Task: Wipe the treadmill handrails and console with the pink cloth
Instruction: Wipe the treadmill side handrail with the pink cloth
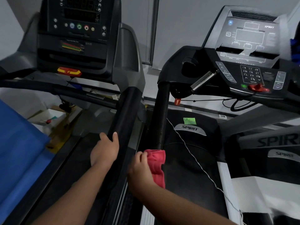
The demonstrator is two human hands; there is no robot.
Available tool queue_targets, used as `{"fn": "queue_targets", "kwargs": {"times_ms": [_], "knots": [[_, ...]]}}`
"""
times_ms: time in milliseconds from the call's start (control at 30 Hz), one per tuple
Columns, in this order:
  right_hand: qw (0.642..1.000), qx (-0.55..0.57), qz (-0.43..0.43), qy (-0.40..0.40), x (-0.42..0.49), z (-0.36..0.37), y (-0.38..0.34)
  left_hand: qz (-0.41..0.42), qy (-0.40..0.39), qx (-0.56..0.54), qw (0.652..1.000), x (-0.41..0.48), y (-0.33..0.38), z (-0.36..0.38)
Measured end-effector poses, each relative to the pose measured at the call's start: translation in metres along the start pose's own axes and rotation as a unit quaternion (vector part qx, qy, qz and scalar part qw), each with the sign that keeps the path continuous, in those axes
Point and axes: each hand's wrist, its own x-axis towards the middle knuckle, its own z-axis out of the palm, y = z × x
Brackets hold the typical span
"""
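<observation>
The right hand (142,168) clutches the crumpled, ribbed pink cloth (156,166), wrapped around the lower end of a round black foam-padded handrail (160,116). Just beside it, the left hand (105,150) grips the neighbouring wider matte black padded handrail (125,114).

treadmill handrail (159,117) — pink cloth (156,166) wrapped round it.

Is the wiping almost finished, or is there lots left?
Nothing looks clearly finished. Right now the right hand holds the pink cloth around the near end of the Spirit treadmill's handrail, while the left hand grips the neighbouring handrail. The console looks untouched.
</observation>
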Motion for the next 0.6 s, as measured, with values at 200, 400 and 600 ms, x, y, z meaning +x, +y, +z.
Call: {"fn": "queue_targets", "kwargs": {"times_ms": [200, 400, 600], "knots": [[0.996, 0.058, -0.067, 0.034, -0.006, -0.005, 0.007, 0.006, -0.008, -0.014, 1.000, 0.000, -0.006, -0.002], [0.907, 0.323, 0.099, 0.254, -0.038, 0.033, 0.029, 0.012, -0.005, -0.014, 1.000, 0.000, -0.004, -0.001], [0.936, 0.278, 0.139, 0.166, -0.022, 0.016, 0.022, 0.011, 0.005, 0.000, 1.000, 0.000, 0.001, -0.001]]}}
